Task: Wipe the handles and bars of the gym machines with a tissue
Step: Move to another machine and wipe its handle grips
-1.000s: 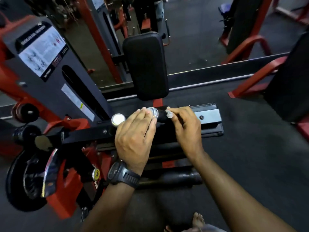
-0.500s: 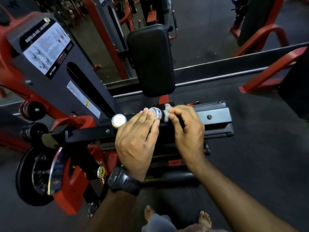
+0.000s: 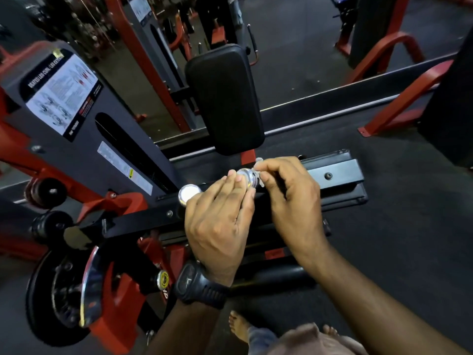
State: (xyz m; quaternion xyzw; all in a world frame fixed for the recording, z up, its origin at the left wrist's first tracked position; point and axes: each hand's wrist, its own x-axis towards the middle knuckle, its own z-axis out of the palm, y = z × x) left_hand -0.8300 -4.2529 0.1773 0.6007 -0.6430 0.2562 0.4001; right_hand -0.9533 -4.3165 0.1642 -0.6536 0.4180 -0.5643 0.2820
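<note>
**A:** Where's the tissue?

**B:** The tissue (image 3: 259, 160) is a small white scrap. The right hand (image 3: 289, 196) pinches it against the handle (image 3: 245, 177), just behind its chrome end.

**A:** And the grips?

**B:** The right grip is clamped on the tissue, thumb and fingertips curled round it. The left hand (image 3: 217, 221) has straight fingers with the tips against the chrome end and holds nothing. I'd say it is steadying the handle.

**A:** How should this wipe go?

**B:** I'd wrap the scrap round the handle, then twist and slide it along the whole length, not only the tip. A scrap that small will soil fast, so turn it to a fresh face. Brace with the left hand so nothing swings.

**A:** What's nearby?

**B:** A second handle (image 3: 189, 194) sits just to the left, and a black pad (image 3: 225, 98) stands beyond. The grey column with its instruction label (image 3: 61, 93) is further left.
</note>
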